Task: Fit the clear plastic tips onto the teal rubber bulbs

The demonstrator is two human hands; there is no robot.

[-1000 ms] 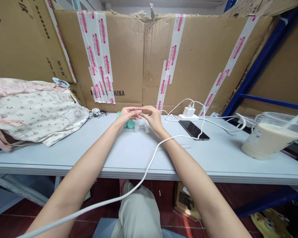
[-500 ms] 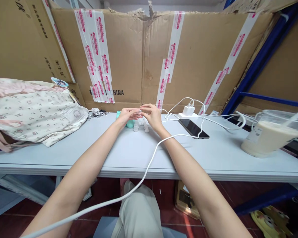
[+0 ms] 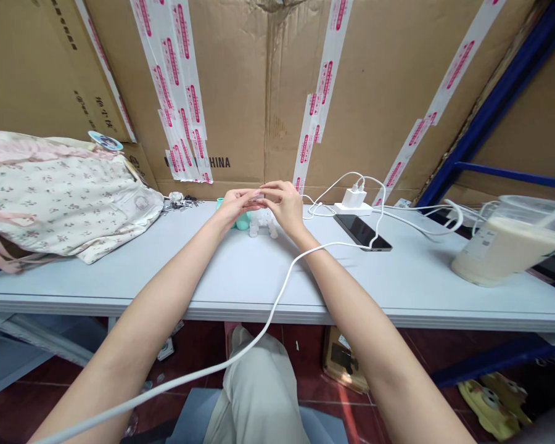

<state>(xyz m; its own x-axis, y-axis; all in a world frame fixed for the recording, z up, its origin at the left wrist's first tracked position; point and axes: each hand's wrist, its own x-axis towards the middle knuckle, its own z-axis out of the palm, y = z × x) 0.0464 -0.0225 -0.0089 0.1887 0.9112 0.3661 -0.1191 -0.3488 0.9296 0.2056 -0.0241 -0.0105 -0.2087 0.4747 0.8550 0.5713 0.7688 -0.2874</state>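
Observation:
My left hand [image 3: 235, 205] and my right hand [image 3: 282, 200] meet over the back of the table, with fingertips pinched together. A small pale piece seems to lie between them, too small and too covered by fingers to name. Just below, several small translucent plastic pieces [image 3: 254, 229] stand on the table. Rounded mint-green objects [image 3: 243, 222] sit close behind my left hand and are partly hidden by it.
A floral cloth bag [image 3: 74, 203] lies at the left, with keys [image 3: 185, 202] near it. To the right are a phone [image 3: 361, 231], a white charger [image 3: 354, 197] and a drink cup [image 3: 494, 250]. A white cable [image 3: 284, 283] crosses in front of my right forearm. Cardboard [image 3: 240, 92] stands behind.
The camera has tilted down a little, so the table shows higher in view. Both hands stay together in nearly the same place, with only small finger shifts.

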